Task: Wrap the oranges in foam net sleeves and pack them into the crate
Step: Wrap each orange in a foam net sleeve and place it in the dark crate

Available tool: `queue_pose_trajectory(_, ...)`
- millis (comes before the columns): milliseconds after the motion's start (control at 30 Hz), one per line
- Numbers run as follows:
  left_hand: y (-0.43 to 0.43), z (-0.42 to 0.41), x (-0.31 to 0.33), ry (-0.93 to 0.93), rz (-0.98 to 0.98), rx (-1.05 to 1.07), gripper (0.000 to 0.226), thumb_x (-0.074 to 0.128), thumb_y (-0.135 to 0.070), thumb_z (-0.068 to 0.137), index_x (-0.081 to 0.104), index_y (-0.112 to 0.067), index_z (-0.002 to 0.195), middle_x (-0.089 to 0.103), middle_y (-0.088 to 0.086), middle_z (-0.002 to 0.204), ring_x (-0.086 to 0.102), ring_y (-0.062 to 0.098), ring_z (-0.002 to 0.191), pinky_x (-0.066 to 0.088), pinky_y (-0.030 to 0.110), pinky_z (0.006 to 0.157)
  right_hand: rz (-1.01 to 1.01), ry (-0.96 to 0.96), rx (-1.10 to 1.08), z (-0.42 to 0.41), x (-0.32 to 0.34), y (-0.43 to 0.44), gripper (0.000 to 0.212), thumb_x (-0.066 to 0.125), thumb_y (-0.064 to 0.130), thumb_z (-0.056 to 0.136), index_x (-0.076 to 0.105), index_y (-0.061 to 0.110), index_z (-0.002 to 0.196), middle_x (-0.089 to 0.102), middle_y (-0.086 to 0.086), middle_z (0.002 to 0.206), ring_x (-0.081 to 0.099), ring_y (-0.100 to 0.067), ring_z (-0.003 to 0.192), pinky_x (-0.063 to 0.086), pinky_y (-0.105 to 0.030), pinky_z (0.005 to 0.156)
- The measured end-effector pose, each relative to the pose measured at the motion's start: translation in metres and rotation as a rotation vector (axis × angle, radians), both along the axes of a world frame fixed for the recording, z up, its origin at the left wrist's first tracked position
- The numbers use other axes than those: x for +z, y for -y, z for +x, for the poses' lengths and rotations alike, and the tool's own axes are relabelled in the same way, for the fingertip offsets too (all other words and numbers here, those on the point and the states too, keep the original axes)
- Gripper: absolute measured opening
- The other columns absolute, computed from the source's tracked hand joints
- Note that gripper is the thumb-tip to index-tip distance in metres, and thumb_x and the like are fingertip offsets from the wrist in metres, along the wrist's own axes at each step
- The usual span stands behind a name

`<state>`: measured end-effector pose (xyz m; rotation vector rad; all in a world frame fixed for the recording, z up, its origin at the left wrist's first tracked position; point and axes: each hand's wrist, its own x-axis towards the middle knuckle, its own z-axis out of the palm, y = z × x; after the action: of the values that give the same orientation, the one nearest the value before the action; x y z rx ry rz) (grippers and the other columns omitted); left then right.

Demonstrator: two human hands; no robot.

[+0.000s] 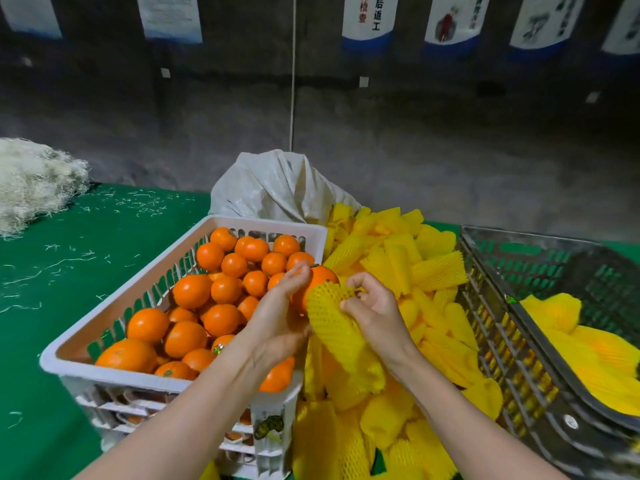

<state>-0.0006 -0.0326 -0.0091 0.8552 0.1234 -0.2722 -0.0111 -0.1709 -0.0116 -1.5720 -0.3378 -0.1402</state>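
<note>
Mid-wrap: the left hand (pixel 277 320) grips an orange (pixel 320 282) above the white crate (pixel 114 379) while the right hand (pixel 374 310) pinches a foam net sleeve (pixel 334 320) against it; next, the sleeve's mouth likely needs stretching over the fruit.

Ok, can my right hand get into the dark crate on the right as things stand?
Probably yes. The dark crate is open-topped and beside the right hand, nothing covering it. But that hand is pinching the foam net sleeve against the orange the left hand holds.

Left hand (pixel 277 315) cupped, gripping; right hand (pixel 375 308) fingers (pixel 356 284) pinching.
</note>
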Motion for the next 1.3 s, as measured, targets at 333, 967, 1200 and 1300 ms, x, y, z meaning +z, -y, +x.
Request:
queue_pose_trajectory(333,0.046,-0.02,-0.003,0.161,0.081,-0.183,0.074,0.071,0.007,0.06,0.052,-0.018,0.127,0.062,0.016,0.117,0.061,0.031,0.102,0.049,0.045,0.086,-0.154,0.008,-0.166,0.016,0.003,0.063,0.04,0.051,-0.018,0.084,0.039,0.019,0.073,0.041,0.002,0.07,0.04,0.005,0.041,0.028,-0.018,0.051)
queue_pose_trajectory(967,0.115,-0.038,-0.017,0.098,-0.095,-0.011,0.045,0.046,-0.048,0.089,0.066,-0.015,0.111,0.071,0.01,0.112,0.068,0.023,0.102,0.053,0.041,0.087,-0.057,0.084,-0.518,-0.003,0.009,0.089,0.023,0.063,0.023,0.087,0.057,0.009,0.07,0.043,0.001,0.057,0.035,-0.006,0.053,0.029,-0.018,0.051)
queue_pose_trajectory(1200,0.112,-0.036,-0.015,0.082,-0.02,0.002,0.038,0.048,-0.044,0.092,0.066,-0.014,0.108,0.072,0.011,0.106,0.07,0.022,0.095,0.052,0.042,0.083,0.125,-0.247,-0.341,0.002,0.0,0.086,0.03,0.066,0.029,0.084,0.054,0.008,0.066,0.055,-0.018,0.074,0.051,-0.027,0.072,0.043,-0.045,0.067)
queue_pose_trajectory(1300,0.114,-0.031,-0.017,0.046,-0.037,0.121,0.031,0.052,-0.043,0.092,0.066,-0.016,0.099,0.075,0.009,0.093,0.073,0.02,0.082,0.052,0.038,0.073,0.113,-0.287,-0.28,-0.002,-0.005,0.079,0.029,0.053,0.024,0.094,0.055,0.012,0.068,0.056,-0.016,0.082,0.051,-0.025,0.082,0.042,-0.045,0.073)
